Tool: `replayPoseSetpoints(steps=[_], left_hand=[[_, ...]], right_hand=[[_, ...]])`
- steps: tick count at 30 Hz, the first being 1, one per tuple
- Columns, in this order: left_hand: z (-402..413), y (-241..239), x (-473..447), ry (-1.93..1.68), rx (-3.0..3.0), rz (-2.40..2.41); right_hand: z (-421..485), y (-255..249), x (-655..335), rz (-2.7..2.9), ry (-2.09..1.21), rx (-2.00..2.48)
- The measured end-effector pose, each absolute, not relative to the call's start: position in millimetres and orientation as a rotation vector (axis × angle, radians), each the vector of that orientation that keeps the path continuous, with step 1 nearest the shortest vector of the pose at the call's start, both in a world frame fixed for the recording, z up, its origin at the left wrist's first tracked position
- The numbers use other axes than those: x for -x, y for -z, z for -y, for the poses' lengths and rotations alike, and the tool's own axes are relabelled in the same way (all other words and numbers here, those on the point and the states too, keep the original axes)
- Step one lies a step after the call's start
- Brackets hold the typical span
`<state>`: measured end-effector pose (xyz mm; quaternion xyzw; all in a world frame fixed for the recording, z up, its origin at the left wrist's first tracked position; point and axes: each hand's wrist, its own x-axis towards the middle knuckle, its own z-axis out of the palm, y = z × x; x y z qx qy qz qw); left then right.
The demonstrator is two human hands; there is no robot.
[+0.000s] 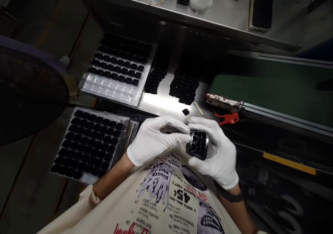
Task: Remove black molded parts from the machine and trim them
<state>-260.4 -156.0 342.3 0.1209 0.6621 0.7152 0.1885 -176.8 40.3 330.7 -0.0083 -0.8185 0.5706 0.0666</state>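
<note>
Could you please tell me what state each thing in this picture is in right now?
black housing: held in the right hand, open side up.
left hand: gloved, fingertips at the housing's rim.
near tray: cells filled with black parts.
far tray: mostly filled, nearest rows bare.
loose black part: lying alone on the bench.
phone: screen dark, flat on the shelf.
conveyor belt: no parts visible on it.

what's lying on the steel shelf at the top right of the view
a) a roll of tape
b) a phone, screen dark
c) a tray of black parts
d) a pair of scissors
b: a dark-screened phone lies flat on the steel shelf at the top right, while the trays of black parts sit lower left, beside the gloved left hand.
</note>
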Motion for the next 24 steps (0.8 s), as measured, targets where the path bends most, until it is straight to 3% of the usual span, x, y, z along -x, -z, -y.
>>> replayPoseSetpoints(steps=[20,24], left_hand=[[149.5,-333.9,267.3,-1.918,-0.229,-1.829],[147.4,-330.5,271.5,-1.805,-0.352,-2.026]], right_hand=[[-42.3,-328.7,175.8,2.448,-1.732,0.045],[-42.9,-321.7,187.1,2.593,-1.344,0.000]])
